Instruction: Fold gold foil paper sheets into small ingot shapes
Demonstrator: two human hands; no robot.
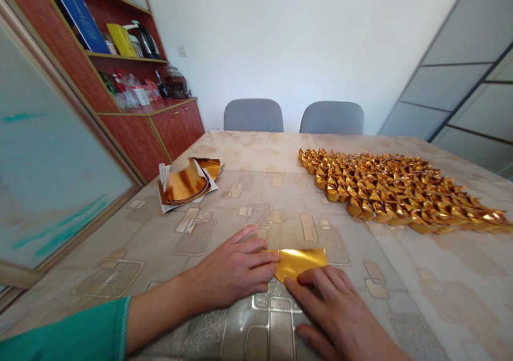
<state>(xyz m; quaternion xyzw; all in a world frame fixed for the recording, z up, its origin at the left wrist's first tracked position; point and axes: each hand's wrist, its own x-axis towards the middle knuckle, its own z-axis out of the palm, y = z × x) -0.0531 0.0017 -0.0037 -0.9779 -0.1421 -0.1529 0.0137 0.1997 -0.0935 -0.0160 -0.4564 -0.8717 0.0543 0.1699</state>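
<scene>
A folded strip of shiny gold foil paper (302, 259) lies on the table in front of me. My left hand (236, 270) holds down its left end, the fingertips pressed on the foil and one finger raised apart. At the lower right edge of the strip, my right hand (332, 307) grips the foil with its fingers, while the thumb sits lower, near the tabletop. The fingers partly cover both ends of the paper. Farther left rests a loose stack of curled gold foil sheets (184, 184) with white edges. On the right stand many folded gold foil pieces (385, 190) in close rows.
The table (236, 147) has a patterned, glossy cover. Two grey chairs (253, 115) stand behind its far edge. Along the left is a reddish wooden cabinet (176, 128) with bottles, a kettle and boxes. Grey panelled doors (449, 77) rise on the right.
</scene>
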